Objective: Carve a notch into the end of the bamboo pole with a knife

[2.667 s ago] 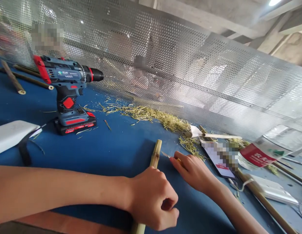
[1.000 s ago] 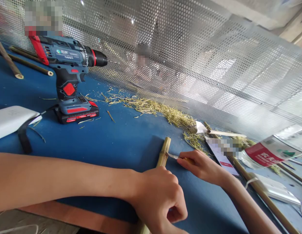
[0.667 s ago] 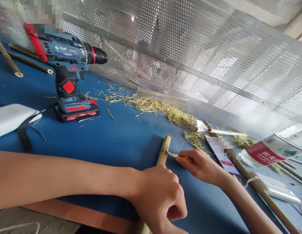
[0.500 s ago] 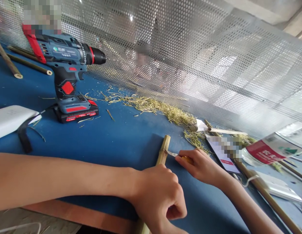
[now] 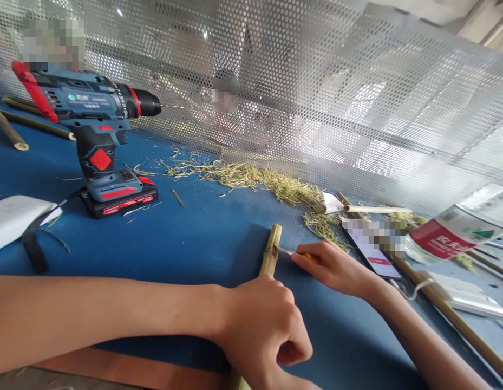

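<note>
While the view looks fwd and down, near to far:

Left hand [image 5: 263, 330]: fist clamped round the near part of a bamboo stick [image 5: 270, 254]; pins it flat to the counter [image 5: 202, 238], prob. so it can't roll or slide under the blade.
Bamboo stick: lies on the blue counter pointing away from the person, far end free; near end hidden under the fist.
Right hand [image 5: 330, 265]: fingers pinched shut on a small knife [image 5: 289, 252], held low, wrist near the counter – steadies a fine cut.
Knife: tip touches the stick's right side at a dark node; handle mostly hidden in the hand.
White box [image 5: 13, 219]: left edge, w/ a black strap beside it, well apart from the hands.
Cordless drill [image 5: 95, 141]: stands upright on its battery base, bit pointing right; parked off to the left, out of the way.
Shavings [image 5: 267, 184]: strewn along the foot of the mesh, pushed back from the work spot.
More bamboo: long stick [image 5: 446, 311] at right, others far left.
Perforated metal screen [image 5: 316, 97]: walls off the counter's far side.
</note>
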A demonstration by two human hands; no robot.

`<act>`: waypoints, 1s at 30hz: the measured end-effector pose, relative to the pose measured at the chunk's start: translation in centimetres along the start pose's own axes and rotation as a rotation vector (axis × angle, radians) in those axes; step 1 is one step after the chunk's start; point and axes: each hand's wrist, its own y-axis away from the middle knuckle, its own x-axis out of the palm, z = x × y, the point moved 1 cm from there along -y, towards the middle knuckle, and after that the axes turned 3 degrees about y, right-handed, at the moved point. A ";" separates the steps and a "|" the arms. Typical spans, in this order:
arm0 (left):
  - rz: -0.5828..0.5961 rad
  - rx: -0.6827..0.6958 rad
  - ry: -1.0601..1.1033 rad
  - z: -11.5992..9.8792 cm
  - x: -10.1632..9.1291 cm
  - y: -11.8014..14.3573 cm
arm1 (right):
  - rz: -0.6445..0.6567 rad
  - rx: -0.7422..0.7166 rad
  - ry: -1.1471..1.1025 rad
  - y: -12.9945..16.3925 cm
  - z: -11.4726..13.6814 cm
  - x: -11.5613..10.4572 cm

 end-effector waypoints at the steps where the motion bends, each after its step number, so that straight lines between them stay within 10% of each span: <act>1: -0.005 0.011 0.003 0.0 0.0 0.0 | 0.012 -0.005 -0.008 0.0 0.0 -0.2; 30: -0.024 0.029 0.034 0.2 0.4 0.1 | -0.092 0.111 0.051 -0.5 0.7 0.3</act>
